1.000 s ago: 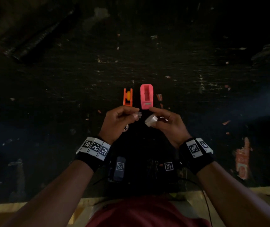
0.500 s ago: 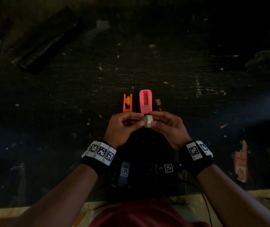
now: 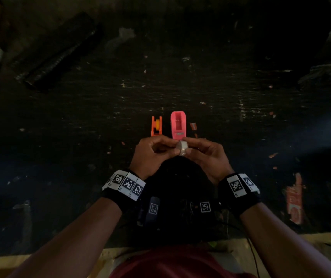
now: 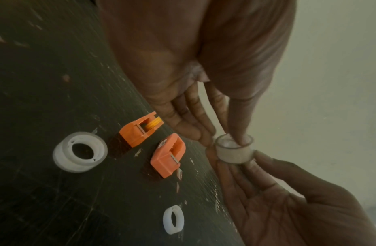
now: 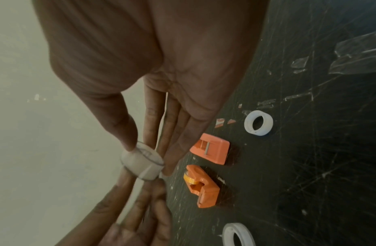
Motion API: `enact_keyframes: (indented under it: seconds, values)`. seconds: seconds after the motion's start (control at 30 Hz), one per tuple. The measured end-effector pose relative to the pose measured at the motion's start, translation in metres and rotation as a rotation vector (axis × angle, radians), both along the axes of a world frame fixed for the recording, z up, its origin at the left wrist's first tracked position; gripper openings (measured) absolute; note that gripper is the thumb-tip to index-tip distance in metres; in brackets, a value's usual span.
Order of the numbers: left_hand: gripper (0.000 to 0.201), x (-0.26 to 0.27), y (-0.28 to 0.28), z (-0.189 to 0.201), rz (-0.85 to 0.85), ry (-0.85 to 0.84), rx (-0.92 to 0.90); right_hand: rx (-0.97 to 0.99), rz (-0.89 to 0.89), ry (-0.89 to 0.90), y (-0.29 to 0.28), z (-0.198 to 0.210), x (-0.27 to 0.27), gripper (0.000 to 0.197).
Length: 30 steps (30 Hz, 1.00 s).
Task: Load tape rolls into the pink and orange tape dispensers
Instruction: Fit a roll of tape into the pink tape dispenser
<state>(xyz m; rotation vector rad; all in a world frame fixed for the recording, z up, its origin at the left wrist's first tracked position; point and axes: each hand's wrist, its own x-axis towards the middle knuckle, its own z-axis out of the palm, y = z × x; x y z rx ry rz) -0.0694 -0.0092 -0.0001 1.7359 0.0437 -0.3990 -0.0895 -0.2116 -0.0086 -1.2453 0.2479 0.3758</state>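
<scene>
I have a small clear tape roll [image 4: 234, 150] pinched between both hands, lifted off the dark surface [image 3: 240, 121] just in front of the two dispensers. My left hand [image 3: 150, 152] has its thumb tip dipped inside the roll's core with the fingers [image 4: 195, 131] against its side; my right hand [image 3: 206, 155] grips the outer wall between thumb and fingers. I seem to be fitting something into the core or hunting for the tape's loose end; I cannot tell which.

The orange dispenser [image 3: 156, 126] already carries a yellow spool, so that one looks loaded. The pink dispenser [image 3: 178, 125] beside it stands with its bay empty, cutter end towards me. That is the half left: seat this roll in the pink bay and draw the end to the blade.

A bigger clear roll [image 4: 80, 151] and a white ring [image 4: 173, 219] lie on the surface near the dispensers, untouched.
</scene>
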Motion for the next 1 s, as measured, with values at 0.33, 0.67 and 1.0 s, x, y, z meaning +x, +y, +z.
enact_keyframes:
  seconds: [0.33,0.67,1.0]
  values:
    - [0.037,0.002,0.004,0.012,-0.036,0.212,-0.184,0.047,-0.005,0.020,0.002,0.006,0.009,0.029]
    - [0.032,0.001,0.003,0.009,0.006,0.130,-0.113,-0.148,-0.020,-0.024,0.004,0.003,0.010,0.029]
    - [0.028,0.008,0.001,0.003,0.011,0.159,-0.101,-0.263,-0.054,-0.064,0.005,0.002,0.011,0.029]
